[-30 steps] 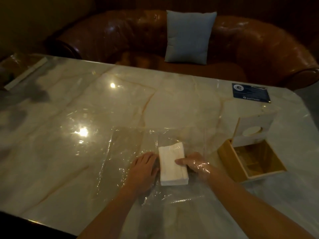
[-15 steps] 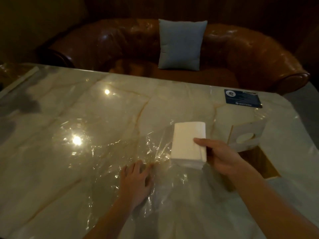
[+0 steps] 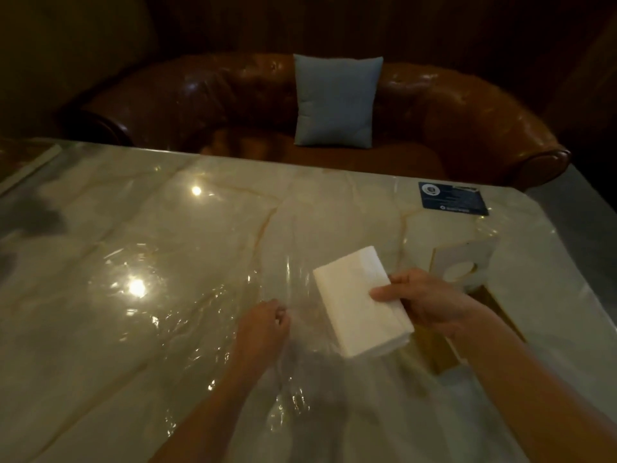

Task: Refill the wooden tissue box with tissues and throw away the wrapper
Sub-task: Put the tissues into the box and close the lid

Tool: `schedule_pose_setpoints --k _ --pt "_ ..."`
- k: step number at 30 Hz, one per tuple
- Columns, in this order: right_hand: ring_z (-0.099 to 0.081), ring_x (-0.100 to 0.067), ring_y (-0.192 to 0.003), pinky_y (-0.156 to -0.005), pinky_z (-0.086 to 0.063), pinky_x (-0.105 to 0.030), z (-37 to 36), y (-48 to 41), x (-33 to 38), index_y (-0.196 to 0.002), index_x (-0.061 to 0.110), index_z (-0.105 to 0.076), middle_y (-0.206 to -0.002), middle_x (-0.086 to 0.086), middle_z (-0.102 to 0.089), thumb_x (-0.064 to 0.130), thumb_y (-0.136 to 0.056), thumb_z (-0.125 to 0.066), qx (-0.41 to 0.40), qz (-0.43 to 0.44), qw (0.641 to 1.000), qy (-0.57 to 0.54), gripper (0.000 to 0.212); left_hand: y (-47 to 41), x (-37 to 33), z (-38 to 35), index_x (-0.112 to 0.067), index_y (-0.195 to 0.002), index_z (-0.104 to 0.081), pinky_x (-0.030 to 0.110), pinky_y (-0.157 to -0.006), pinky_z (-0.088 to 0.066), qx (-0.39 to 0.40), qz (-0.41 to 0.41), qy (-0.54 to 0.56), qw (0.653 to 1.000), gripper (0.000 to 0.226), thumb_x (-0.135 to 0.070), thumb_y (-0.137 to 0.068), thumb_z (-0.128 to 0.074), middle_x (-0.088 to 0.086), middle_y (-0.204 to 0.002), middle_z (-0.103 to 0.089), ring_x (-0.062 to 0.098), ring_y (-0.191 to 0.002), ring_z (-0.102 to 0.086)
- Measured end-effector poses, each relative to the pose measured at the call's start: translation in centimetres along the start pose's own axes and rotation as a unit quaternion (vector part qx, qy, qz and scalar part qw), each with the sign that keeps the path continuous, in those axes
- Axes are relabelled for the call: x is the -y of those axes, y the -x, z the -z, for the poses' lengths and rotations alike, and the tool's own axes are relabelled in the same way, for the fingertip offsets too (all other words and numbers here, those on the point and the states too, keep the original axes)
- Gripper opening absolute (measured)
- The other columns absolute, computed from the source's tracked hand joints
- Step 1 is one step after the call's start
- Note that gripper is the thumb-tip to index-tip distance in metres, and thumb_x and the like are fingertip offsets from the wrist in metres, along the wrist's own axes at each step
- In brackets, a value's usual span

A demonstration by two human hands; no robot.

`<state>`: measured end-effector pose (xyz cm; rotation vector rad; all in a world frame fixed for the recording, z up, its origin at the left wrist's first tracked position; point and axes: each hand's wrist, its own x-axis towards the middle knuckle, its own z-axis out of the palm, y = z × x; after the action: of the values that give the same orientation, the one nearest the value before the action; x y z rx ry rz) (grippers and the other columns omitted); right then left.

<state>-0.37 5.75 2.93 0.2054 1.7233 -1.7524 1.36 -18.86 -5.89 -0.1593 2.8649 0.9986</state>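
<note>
Tissues [image 3: 362, 300] in right hand [image 3: 430, 302], table edge [image 3: 597, 295] near

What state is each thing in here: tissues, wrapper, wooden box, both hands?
White stack of tissues: unwrapped, held above the table.
Clear plastic wrapper: opened, crumpled, lying on the marble table.
Wooden tissue box: open, mostly hidden by the right arm.
White box lid with round hole: off, standing tilted behind the box.
Right hand: gripping the tissue stack.
Left hand: fingers curled, pinching the wrapper.
</note>
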Motion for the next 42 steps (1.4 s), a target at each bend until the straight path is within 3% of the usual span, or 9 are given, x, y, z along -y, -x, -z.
schedule_pose_setpoints --k 4,12,15,17,20,22,28,32,42 --pt "-0.072 -0.017 -0.081 -0.068 -0.056 -0.026 -0.2 -0.2 -0.1 -0.086 0.006 -0.073 -0.082 -0.004 -0.077 0.024 -0.057 -0.076 0.043 -0.012 0.994 0.104 0.034 -0.3 -3.4 2.7 -0.016 -0.069 -0.064 0.018 -0.057 -0.045 0.07 0.056 0.305 0.948 0.023 -0.016 -0.089 -0.053 0.002 -0.068 -0.062 0.012 -0.061 -0.056" --pt "-0.069 -0.018 -0.083 -0.074 -0.057 -0.026 -0.3 0.8 0.8 -0.087 0.01 -0.075 -0.088 -0.004 -0.075 0.017 -0.065 -0.077 0.112 -0.002 0.979 0.171 0.023 0.8 -5.9 3.1 -0.022 -0.111 -0.066 0.037 -0.101 -0.036 0.308 0.05 0.305 0.9 0.055 -0.06 -0.09 -0.033 -0.002 -0.119 -0.067 0.015 -0.111 -0.058" --pt "-0.07 -0.013 -0.077 -0.066 -0.056 -0.022 0.0 1.3 0.8 -0.084 0.012 -0.075 -0.083 0.0 -0.076 0.011 -0.068 -0.071 0.13 -0.003 0.979 0.157 0.017 0.8 -6.1 2.3 -0.01 -0.085 -0.065 0.034 -0.079 -0.041 0.244 -0.017 0.177 0.953 0.033 -0.04 -0.082 -0.05 0.008 -0.091 -0.062 0.017 -0.086 -0.054" --pt "-0.07 -0.011 -0.074 -0.063 -0.055 -0.021 0.2 1.7 0.9 -0.081 0.014 -0.075 -0.08 0.001 -0.076 0.012 -0.069 -0.068 0.133 -0.001 0.979 0.153 0.014 0.7 -6.3 1.7 0.001 -0.079 -0.063 0.032 -0.068 -0.04 0.166 -0.014 0.207 0.964 0.025 -0.022 -0.085 -0.055 0.011 -0.077 -0.056 0.015 -0.073 -0.05" --pt "-0.07 -0.011 -0.075 -0.063 -0.055 -0.021 0.4 2.1 0.9 -0.078 0.016 -0.076 -0.08 0.002 -0.075 0.014 -0.069 -0.068 0.129 0.0 0.977 0.17 0.011 0.8 -7.3 2.6 -0.009 -0.089 -0.067 0.022 -0.057 -0.048 0.216 0.061 0.417 0.881 0.036 -0.041 -0.088 -0.051 0.005 -0.076 -0.068 0.012 -0.064 -0.062" --pt "-0.07 -0.014 -0.08 -0.066 -0.055 -0.024 0.6 2.2 0.7 -0.081 0.016 -0.075 -0.083 0.0 -0.075 0.018 -0.067 -0.071 0.12 -0.002 0.976 0.181 0.014 1.0 -7.9 3.1 -0.018 -0.095 -0.07 0.025 -0.065 -0.05 0.293 0.032 0.425 0.856 0.047 -0.057 -0.082 -0.046 0.01 -0.089 -0.071 0.016 -0.077 -0.065" --pt "-0.069 -0.017 -0.082 -0.069 -0.055 -0.025 1.0 2.3 0.1 -0.089 0.013 -0.073 -0.088 -0.003 -0.074 0.018 -0.069 -0.072 0.096 -0.009 0.979 0.177 0.021 2.2 -8.8 3.5 -0.006 -0.103 -0.067 0.038 -0.08 -0.048 0.344 -0.02 0.395 0.852 0.048 -0.042 -0.07 -0.067 0.012 -0.098 -0.068 0.025 -0.089 -0.063" --pt "-0.068 -0.014 -0.079 -0.066 -0.056 -0.023 1.1 2.5 -0.1 -0.095 0.008 -0.071 -0.087 -0.004 -0.072 0.02 -0.074 -0.073 0.074 0.0 0.98 0.185 0.024 2.7 -8.9 3.1 -0.002 -0.1 -0.066 0.022 -0.062 -0.054 0.289 -0.03 0.387 0.875 0.026 -0.01 -0.076 -0.07 0.01 -0.087 -0.069 0.016 -0.072 -0.066" --pt "-0.071 -0.019 -0.086 -0.068 -0.058 -0.029 3.1 3.3 -1.7 -0.102 0.011 -0.067 -0.091 -0.004 -0.076 0.024 -0.061 -0.076 -0.026 0.076 0.996 -0.03 0.045 2.8 -9.3 2.8 -0.017 -0.08 -0.069 0.022 -0.046 -0.05 0.172 0.012 0.487 0.856 0.005 -0.016 -0.075 -0.071 -0.006 -0.067 -0.071 0.01 -0.058 -0.065"
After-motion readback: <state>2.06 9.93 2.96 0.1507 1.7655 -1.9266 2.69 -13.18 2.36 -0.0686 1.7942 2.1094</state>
